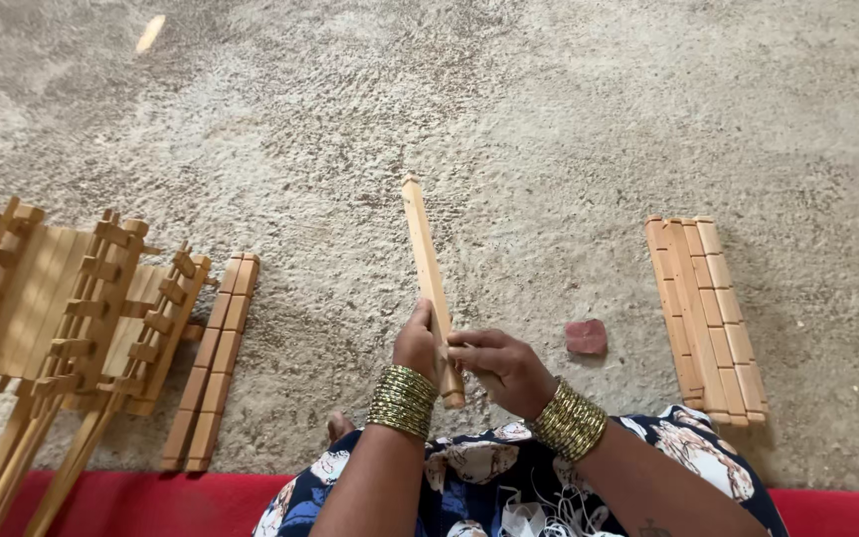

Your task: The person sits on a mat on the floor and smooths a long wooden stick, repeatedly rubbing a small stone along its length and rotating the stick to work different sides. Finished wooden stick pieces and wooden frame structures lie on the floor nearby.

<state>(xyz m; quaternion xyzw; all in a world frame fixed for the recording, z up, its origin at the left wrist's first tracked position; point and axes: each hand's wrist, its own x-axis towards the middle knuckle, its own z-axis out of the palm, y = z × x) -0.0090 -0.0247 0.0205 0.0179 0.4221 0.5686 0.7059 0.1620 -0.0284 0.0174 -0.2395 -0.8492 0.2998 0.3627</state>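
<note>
A long pale wooden stick [424, 254] points away from me over the sandy ground, its near end by my lap. My left hand [417, 345] grips it near that end. My right hand [497, 366] is closed against the same end from the right, fingers wrapped on it. Both wrists carry stacks of gold bangles. A small reddish stone [586, 337] lies on the ground just right of my right hand.
A row of notched wooden slats [708, 313] lies at the right. Two more slats [213, 363] lie at the left beside several assembled wooden frames [72, 308]. A red mat edge [151, 502] runs along the bottom, with my floral-print lap [469, 492] on it.
</note>
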